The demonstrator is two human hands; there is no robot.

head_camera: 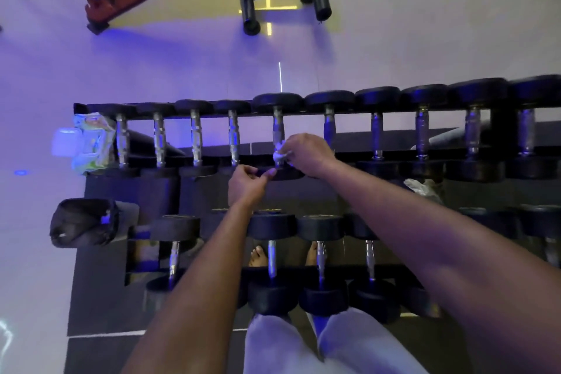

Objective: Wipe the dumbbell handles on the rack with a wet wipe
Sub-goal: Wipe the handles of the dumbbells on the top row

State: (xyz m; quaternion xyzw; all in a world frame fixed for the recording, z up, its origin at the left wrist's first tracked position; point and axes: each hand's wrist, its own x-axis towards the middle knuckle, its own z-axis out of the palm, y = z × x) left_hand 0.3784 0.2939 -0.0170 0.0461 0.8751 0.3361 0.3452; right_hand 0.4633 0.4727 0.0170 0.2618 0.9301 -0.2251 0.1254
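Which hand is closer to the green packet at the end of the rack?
Left. The left hand is nearer the crinkly green wipes packet, low by the dumbbell's near end. The right hand is farther along, wiping a handle with a white wet wipe.

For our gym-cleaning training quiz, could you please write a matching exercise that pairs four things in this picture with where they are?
Things:
1. wet wipe
2. wipes pack
3. left hand
4. black bag

Places:
A. at the left end of the lower rack tier
B. pinched by the right hand round a dumbbell handle
C. at the left end of the upper rack tier
D. on the near head of the dumbbell being wiped

Pairs: 1-B, 2-C, 3-D, 4-A
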